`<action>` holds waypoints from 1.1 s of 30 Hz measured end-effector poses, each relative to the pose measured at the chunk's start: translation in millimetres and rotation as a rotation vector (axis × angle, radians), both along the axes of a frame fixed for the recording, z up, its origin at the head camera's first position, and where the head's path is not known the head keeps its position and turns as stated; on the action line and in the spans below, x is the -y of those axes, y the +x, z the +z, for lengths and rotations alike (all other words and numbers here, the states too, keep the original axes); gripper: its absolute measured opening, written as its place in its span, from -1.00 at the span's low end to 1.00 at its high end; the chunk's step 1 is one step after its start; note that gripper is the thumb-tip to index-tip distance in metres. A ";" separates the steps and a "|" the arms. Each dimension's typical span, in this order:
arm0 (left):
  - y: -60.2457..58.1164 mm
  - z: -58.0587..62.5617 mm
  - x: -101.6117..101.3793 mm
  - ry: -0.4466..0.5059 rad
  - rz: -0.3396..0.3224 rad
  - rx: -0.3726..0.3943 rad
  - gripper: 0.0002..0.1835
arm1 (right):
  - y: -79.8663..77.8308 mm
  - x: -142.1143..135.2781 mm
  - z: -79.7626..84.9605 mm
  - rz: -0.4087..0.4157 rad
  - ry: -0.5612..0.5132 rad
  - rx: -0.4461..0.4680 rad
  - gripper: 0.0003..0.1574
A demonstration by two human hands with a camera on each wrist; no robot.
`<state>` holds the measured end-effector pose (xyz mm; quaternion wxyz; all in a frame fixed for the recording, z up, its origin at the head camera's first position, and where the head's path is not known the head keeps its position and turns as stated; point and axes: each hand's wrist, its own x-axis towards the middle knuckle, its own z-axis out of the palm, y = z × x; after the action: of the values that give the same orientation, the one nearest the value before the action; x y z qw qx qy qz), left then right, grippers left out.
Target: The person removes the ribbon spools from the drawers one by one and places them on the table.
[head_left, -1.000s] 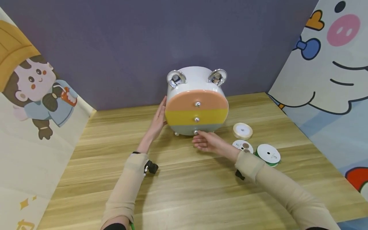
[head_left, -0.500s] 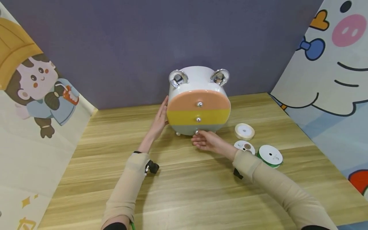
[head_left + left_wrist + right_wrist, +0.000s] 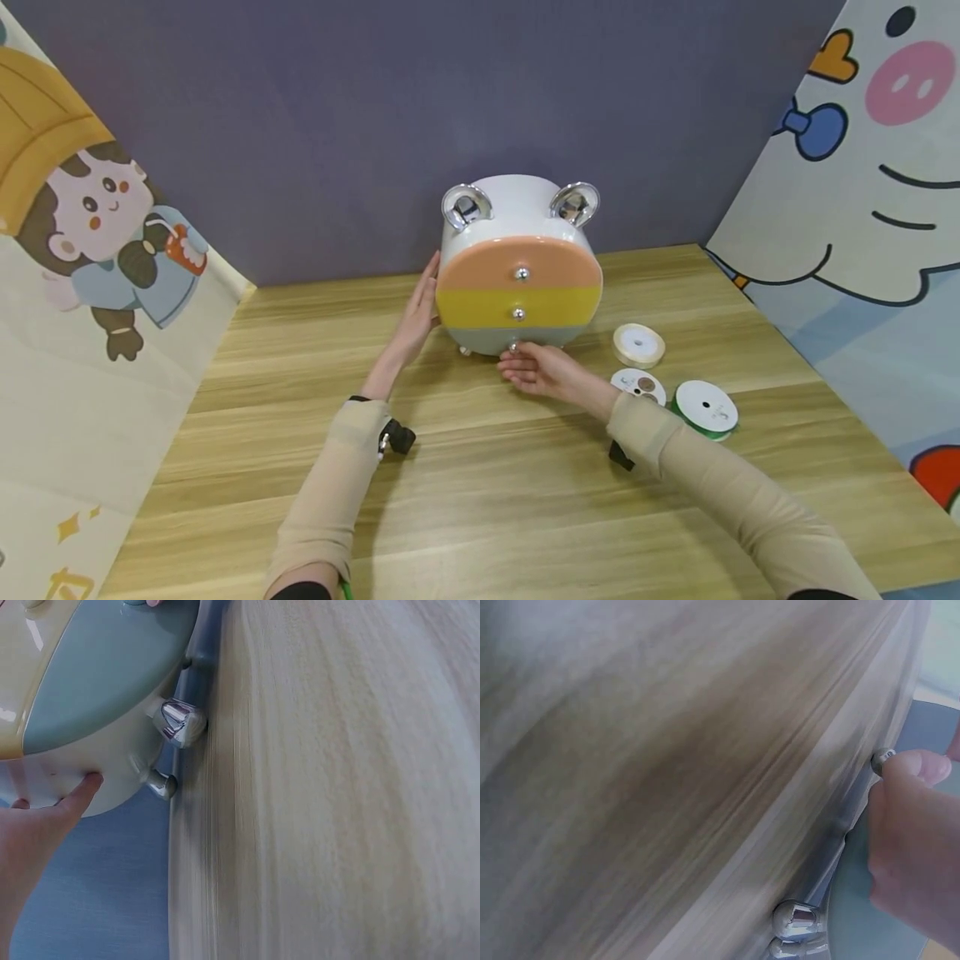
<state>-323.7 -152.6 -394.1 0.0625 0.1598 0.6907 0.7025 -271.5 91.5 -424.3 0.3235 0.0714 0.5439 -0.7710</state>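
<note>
A small rounded drawer chest point(image 3: 480, 307) stands near the back wall, with a white body, silver ears and a front striped orange, yellow and grey-blue. Each stripe bears a silver knob. My left hand point(image 3: 412, 325) rests against the chest's left side; in the left wrist view its thumb point(image 3: 82, 791) touches the white side near the silver feet point(image 3: 180, 724). At the grey-blue bottom drawer point(image 3: 472, 338), my right hand point(image 3: 543, 371) pinches the lowest knob point(image 3: 513, 347) between thumb and fingers. All the drawers sit flush in the chest.
Right of the chest lie a cream ribbon roll point(image 3: 638, 345), a white-faced spool point(image 3: 633, 382) partly behind the right wrist, and a green ribbon spool point(image 3: 705, 407). A dark grey wall point(image 3: 337, 142) rises behind the wooden table point(image 3: 480, 500), with cartoon panels on both sides.
The head view has shifted slightly. My right thumb and fingers have come a little further over the lowest knob. The left hand and the chest stay as they were.
</note>
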 end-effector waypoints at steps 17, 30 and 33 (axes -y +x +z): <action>1.6 -0.7 -1.9 -0.005 -0.019 -0.013 -0.44 | 22.0 -5.4 -4.1 0.056 -0.014 0.003 -0.59; 2.9 -1.7 0.2 -0.017 -0.010 -0.015 -0.44 | 42.3 -9.7 -5.6 0.130 0.018 -0.032 -0.58; 3.0 -1.0 0.3 -0.021 -0.006 -0.018 -0.44 | 46.8 -9.9 -6.0 0.132 0.027 -0.035 -0.57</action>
<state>-320.7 -152.8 -395.2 0.0599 0.1675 0.6982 0.6934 -224.7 101.4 -430.3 0.3631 0.0261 0.5634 -0.7417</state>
